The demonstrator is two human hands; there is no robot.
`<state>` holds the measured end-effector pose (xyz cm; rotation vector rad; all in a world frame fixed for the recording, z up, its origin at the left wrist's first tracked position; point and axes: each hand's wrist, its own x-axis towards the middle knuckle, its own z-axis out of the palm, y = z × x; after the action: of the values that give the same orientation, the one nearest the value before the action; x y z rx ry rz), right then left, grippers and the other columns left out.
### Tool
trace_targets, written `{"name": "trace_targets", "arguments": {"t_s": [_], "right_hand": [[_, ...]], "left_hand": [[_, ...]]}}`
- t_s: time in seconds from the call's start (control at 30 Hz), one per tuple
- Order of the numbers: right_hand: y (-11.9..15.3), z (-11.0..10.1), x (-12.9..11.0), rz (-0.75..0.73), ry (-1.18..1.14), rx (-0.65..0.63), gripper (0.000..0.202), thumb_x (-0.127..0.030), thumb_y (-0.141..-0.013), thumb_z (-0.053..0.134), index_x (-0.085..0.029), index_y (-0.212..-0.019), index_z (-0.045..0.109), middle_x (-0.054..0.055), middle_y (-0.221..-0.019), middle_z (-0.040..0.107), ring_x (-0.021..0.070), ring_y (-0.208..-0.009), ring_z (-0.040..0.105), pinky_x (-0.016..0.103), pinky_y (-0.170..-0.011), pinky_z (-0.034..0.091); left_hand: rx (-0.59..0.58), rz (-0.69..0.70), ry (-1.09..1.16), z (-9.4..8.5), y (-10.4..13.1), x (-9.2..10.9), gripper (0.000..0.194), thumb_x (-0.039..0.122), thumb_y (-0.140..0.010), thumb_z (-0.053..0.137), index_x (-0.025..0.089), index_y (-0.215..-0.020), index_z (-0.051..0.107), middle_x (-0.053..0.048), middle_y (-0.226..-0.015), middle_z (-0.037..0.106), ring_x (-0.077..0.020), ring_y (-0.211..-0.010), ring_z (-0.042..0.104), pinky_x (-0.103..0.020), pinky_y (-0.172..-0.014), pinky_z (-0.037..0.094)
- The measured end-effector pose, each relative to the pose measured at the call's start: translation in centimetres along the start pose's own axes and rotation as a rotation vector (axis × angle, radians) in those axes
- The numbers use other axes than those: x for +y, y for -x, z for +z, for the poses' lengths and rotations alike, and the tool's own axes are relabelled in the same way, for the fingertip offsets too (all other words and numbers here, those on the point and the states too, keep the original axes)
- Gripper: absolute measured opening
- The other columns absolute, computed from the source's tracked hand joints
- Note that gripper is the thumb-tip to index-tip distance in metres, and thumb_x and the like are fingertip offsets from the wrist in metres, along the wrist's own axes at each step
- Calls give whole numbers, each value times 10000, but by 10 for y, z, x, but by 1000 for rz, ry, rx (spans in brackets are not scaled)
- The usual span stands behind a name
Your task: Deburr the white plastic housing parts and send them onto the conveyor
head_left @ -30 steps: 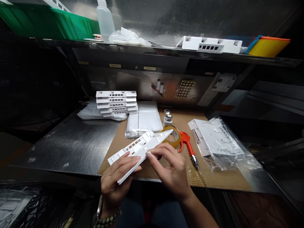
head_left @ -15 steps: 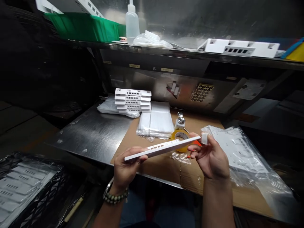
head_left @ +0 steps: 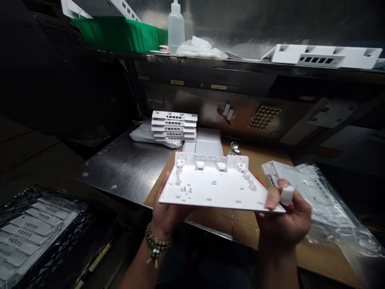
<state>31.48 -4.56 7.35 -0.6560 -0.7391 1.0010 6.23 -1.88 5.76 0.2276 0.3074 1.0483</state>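
Observation:
A white plastic housing [head_left: 216, 188] is held up over the cardboard, its inner side with small clips and posts facing me. My left hand [head_left: 168, 212] supports it from below at its left end, fingers mostly hidden behind it. My right hand [head_left: 285, 216] grips the right corner, thumb on top. A small white block [head_left: 287, 195] is also held between fingers of my right hand. Just right of that hand, a similar white housing in clear plastic [head_left: 315, 192] lies on the cardboard [head_left: 246, 224].
Stacked white housings [head_left: 174, 126] and plastic bags [head_left: 210, 142] stand behind. A metal-topped bottle [head_left: 235, 149] is near the centre. The shelf holds a green bin [head_left: 120, 36], squeeze bottle [head_left: 176, 28] and another housing [head_left: 325, 56]. A black crate [head_left: 33, 257] is lower left.
The housing has turned from edge-on to show its inner side. My right hand has moved down and right and now grips its corner. The tape roll is now hidden behind the housing.

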Motion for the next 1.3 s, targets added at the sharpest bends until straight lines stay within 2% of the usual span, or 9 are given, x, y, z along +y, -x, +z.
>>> {"name": "trace_targets", "arguments": {"t_s": [0.13,0.3,0.37,0.5,0.57,0.63,0.73,0.8,1.3], "right_hand": [[6,-27,9,-7,159,-91,173,-410,-916,617,-243,-961,618,-12,-595,692,184,-403,614,282,-418,512],[8,-51,15,11,257,-70,204,-415,-906,640,-229,-985,611,11,-643,718,200,-457,648,301,-430,538],[8,-50,17,-25,339,26,234,-421,-904,680,-223,-1008,611,43,-815,769,177,-474,646,289,-422,523],[15,-28,21,-361,591,311,193,-331,-906,762,-204,-1038,700,37,-1026,726,85,-522,601,259,-517,509],[28,-8,22,-445,723,221,168,-272,-895,786,-221,-1050,751,32,-1006,709,131,-742,681,286,-701,561],[45,18,23,-421,846,-52,206,-211,-908,771,-244,-1111,758,43,-1027,715,176,-948,696,306,-846,569],[66,58,26,-387,903,-461,263,-122,-942,703,-229,-1182,718,59,-1039,710,174,-967,694,286,-839,582],[72,74,29,-426,898,-574,236,-86,-946,677,-193,-1154,709,69,-1001,696,168,-912,685,281,-795,583],[70,72,38,-464,966,-567,180,-79,-928,688,-150,-1092,712,70,-950,691,173,-859,651,307,-770,555]], "left_hand": [[34,-74,101,7,-2,19,460,326,-958,462,99,-1298,673,-140,-1111,799,-354,-1281,645,-540,-1178,423],[250,-116,11,26,-9,21,535,189,-912,523,49,-1428,557,-180,-1113,785,-371,-1068,749,-565,-1029,558],[316,-133,-2,31,-9,18,548,148,-929,526,31,-1464,510,-201,-1131,777,-371,-1051,755,-565,-1020,566],[311,-9,-39,34,-8,12,617,99,-926,550,91,-1535,447,-184,-1200,765,-364,-1076,748,-572,-1048,551],[284,88,-92,36,-7,8,672,61,-914,571,165,-1562,427,-150,-1244,757,-341,-1102,742,-557,-1079,533],[259,178,-139,40,-6,2,749,24,-897,590,247,-1585,395,-112,-1288,745,-317,-1130,733,-540,-1105,518],[241,250,-165,46,-5,-7,832,0,-880,610,336,-1598,357,-75,-1337,724,-299,-1167,719,-530,-1120,509],[235,269,-175,48,-4,-10,833,16,-884,625,372,-1590,364,-62,-1362,710,-299,-1185,711,-527,-1123,508],[274,338,-220,39,1,-4,860,-4,-878,621,320,-1617,323,-106,-1394,689,-327,-1200,700,-551,-1125,505]]}}
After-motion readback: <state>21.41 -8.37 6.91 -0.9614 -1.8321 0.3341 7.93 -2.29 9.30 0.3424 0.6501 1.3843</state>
